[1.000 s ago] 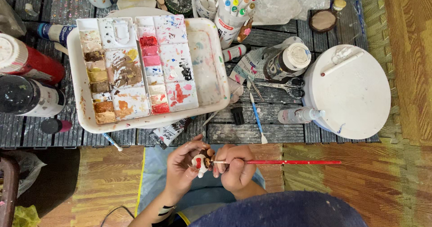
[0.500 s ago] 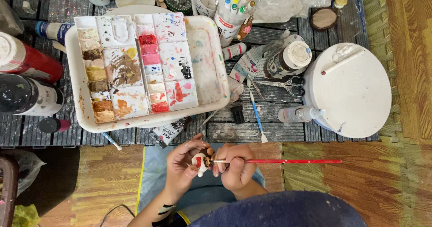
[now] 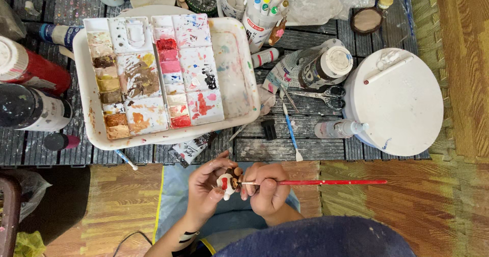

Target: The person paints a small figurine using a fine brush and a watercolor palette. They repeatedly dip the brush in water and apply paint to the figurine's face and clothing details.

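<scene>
at far left lie 2 paint bottles, then the white palette tray of mixed colours. below it the left hand pinches a small white figurine over the lap. the right hand grips a red brush, tip touching the figurine. a round white lid sits far right.
</scene>
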